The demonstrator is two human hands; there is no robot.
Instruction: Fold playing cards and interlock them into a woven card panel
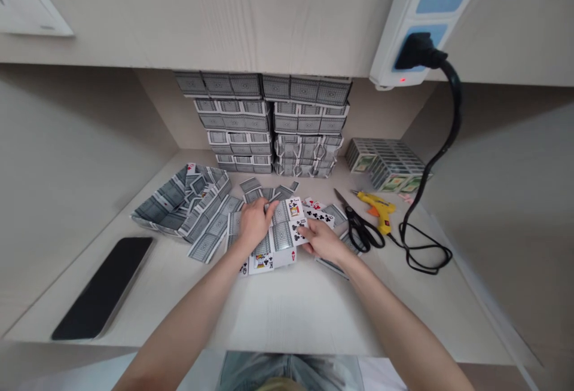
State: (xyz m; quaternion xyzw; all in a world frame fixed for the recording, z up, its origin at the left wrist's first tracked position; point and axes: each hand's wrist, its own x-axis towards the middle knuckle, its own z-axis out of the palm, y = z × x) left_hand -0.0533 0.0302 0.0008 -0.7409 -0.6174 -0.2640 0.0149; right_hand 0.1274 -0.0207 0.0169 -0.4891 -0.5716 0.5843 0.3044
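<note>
In the middle of the desk, a panel of overlapping playing cards (281,229) is between my hands, its grey patterned backs up and a jack and a ten of clubs showing at the right. My right hand (323,240) pinches the panel's right edge, thumb on top. My left hand (255,222) is curled over its left side, thumb near the top edge; its fingertips are partly hidden. Below lie more cards, among them a king of clubs (261,262) and an ace (287,256). Loose face-up cards (320,214) lie just beyond my right hand.
Black scissors (361,226) and a yellow glue gun (379,208) lie to the right, its cord running to a power strip (403,62). Card-built boxes (237,122) are stacked behind. A card tray (165,205) and a black phone (103,286) are on the left.
</note>
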